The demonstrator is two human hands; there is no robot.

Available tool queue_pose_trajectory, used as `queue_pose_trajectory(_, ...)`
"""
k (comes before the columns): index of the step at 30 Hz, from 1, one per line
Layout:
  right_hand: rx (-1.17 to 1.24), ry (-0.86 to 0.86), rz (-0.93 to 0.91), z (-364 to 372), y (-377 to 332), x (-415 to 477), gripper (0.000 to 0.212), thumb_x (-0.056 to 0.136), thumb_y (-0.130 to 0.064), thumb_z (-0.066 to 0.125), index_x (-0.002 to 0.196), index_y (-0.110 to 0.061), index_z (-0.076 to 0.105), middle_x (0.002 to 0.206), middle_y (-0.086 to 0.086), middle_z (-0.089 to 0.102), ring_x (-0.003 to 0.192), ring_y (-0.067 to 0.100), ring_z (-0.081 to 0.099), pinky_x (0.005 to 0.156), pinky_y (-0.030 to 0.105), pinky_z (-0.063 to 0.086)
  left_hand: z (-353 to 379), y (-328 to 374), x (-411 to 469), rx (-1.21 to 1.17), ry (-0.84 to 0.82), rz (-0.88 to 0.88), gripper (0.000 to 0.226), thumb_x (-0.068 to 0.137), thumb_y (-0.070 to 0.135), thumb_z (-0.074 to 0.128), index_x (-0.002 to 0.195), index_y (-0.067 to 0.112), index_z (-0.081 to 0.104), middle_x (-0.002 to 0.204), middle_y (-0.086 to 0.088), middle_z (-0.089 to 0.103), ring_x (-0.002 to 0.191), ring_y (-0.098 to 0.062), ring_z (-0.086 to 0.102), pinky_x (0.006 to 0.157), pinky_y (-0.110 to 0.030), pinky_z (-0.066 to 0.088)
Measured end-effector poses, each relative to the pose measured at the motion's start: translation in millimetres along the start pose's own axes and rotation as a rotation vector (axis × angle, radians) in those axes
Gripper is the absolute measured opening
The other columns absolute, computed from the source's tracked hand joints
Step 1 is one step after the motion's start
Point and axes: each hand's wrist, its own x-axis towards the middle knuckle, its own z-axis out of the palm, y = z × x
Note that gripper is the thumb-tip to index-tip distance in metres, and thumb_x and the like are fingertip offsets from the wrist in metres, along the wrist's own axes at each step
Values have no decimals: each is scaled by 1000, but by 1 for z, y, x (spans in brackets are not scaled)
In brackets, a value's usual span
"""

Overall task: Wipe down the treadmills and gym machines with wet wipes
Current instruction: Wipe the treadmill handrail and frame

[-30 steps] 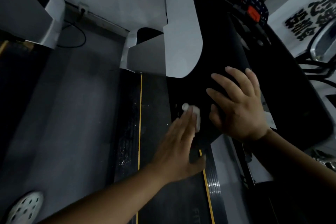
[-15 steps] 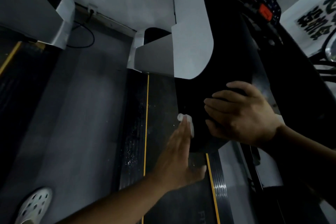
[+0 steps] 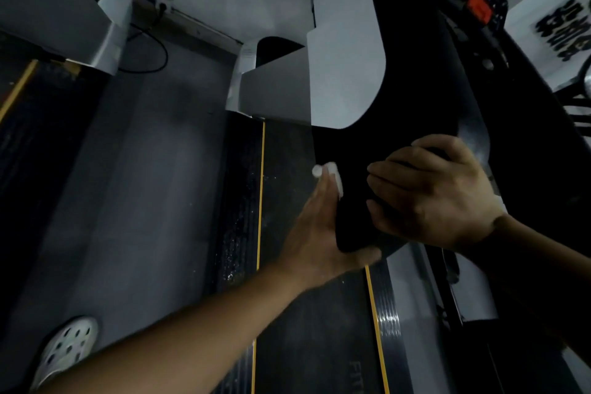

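Wiping is judged under way, much being left (console [image 3: 479,3] beyond the hands, belt [image 3: 319,345] below them). A small crumpled white wet wipe [image 3: 332,174] is pressed by the flat, straight-fingered left hand [image 3: 316,230] against the black treadmill arm [image 3: 351,153], which is gripped by the right hand [image 3: 431,195] alongside.

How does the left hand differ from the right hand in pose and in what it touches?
The left hand lies with straight fingers; the right hand has its fingers curled. The left hand presses a white wipe against the side of the black treadmill arm; the right hand grips that arm from above. Both touch the same arm.
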Motion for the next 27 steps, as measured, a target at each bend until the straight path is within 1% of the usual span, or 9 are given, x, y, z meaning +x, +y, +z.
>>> queue_pose_trajectory(3, -10, 8, 0, 0, 0, -1, 26, 90, -40, 64, 86, -18, 77, 99, -5, 76, 88, 21, 72, 88, 40, 49, 12, -5, -40, 92, -98, 59, 144, 70, 70, 79, 159, 17, -21, 169, 1, -22, 156, -13, -14, 126, -48, 18)
queue_pose_trajectory(6, -12, 2, 7, -1, -2, 1, 25, 91, -38, 63, 83, -17, 76, 95, -5, 75, 86, 21, 71, 87, 39, 48, 11, -2, -28, 140, -60, 9, 140, 70, 78, 68, 157, 19, -24, 166, 0, -27, 154, -10, -19, 127, -47, 13)
queue_pose_trajectory(10, -13, -55, 8, -8, 0, -2, 28, 97, -36, 56, 86, -17, 74, 96, -3, 73, 92, 22, 69, 90, 40, 45, 29, 14, -63, 101, -94, 98, 135, 77, 73, 68, 158, 13, -22, 167, -4, -26, 156, -21, -17, 127, -51, 13)
queue_pose_trajectory(15, -30, -197, 21, -17, -6, -7, 31, 101, -34, 47, 91, -15, 70, 103, 1, 70, 104, 25, 65, 98, 42, 43, 30, 31, -37, 104, 0, -36, 132, 76, 79, 62, 155, 24, -28, 165, 5, -31, 153, -9, -22, 127, -44, 15)
queue_pose_trajectory(19, -73, -214, 92, -21, -20, -25, 35, 100, -33, 47, 113, -13, 73, 128, 6, 67, 125, 26, 58, 117, 43, 30, 29, 48, -34, 168, -42, 148, 130, 80, 66, 71, 160, 11, -16, 167, 1, -27, 154, -14, -21, 128, -45, 10)
queue_pose_trajectory(21, -128, -259, 139, -25, -24, -42, 47, 100, -35, 43, 138, -12, 60, 150, 8, 52, 142, 25, 43, 123, 46, 22, 21, 50, -27, 224, -47, 148, 128, 80, 70, 65, 160, 11, -16, 167, 1, -26, 155, -14, -20, 127, -48, 14)
queue_pose_trajectory(23, -159, -277, 205, -29, -27, -58, 59, 103, -36, 36, 156, -10, 35, 164, 9, 28, 152, 26, 24, 124, 48, 18, 15, 65, -2, 268, -17, 208, 127, 79, 73, 60, 161, 9, -13, 168, -5, -21, 155, -15, -19, 127, -48, 12)
queue_pose_trajectory(25, -157, -228, 315, -33, -27, -68, 62, 103, -32, 32, 160, -9, 22, 167, 11, 17, 154, 28, 18, 124, 48, 18, 15, 82, 10, 289, -9, 278, 126, 80, 70, 62, 160, 7, -13, 168, -9, -21, 156, -17, -18, 127, -48, 11)
queue_pose_trajectory(27, -144, -195, 376, -36, -26, -77, 67, 98, -24, 42, 159, -7, 21, 167, 14, 17, 153, 29, 20, 123, 48, 20, 19, 80, -6, 317, -19, 312, 127, 82, 67, 65, 159, 4, -14, 168, -9, -23, 156, -20, -16, 127, -49, 13)
